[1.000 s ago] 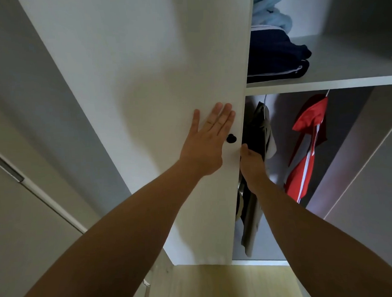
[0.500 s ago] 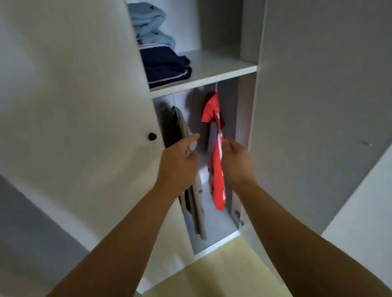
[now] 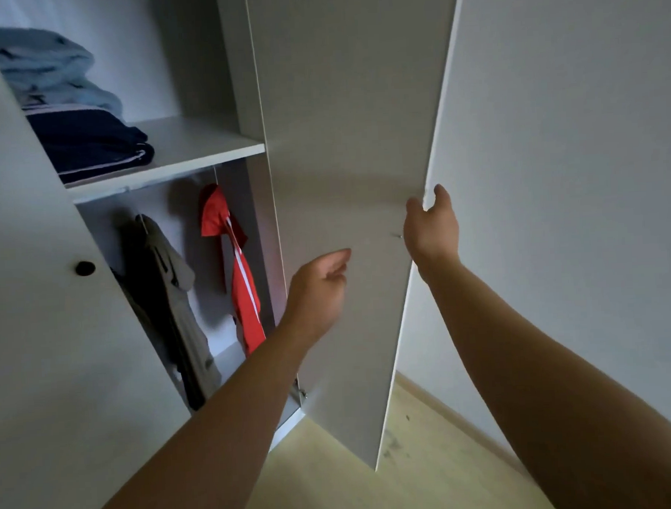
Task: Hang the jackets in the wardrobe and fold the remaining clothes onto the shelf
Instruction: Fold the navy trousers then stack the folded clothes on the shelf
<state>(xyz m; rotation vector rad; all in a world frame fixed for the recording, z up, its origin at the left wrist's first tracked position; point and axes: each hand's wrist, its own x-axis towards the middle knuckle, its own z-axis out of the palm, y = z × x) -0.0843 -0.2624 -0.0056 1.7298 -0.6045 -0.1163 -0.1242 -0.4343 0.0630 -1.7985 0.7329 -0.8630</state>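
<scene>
Moved — right hand [image 3: 431,227] to right door [image 3: 343,215] edge, seemingly gripping it, left hand [image 3: 318,289] drifting rightward

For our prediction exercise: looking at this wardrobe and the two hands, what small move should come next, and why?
Probably swing the right door shut: the right hand grips its free edge, the red jacket and grey jacket hang inside, and folded clothes sit on the shelf.

One head-worn wide-angle view, close in, facing forward and slightly down into the wardrobe [image 3: 206,67]. Shelf [image 3: 194,141] upper left, open door [image 3: 340,138] centre, floor [image 3: 336,485] along bottom edge.
</scene>
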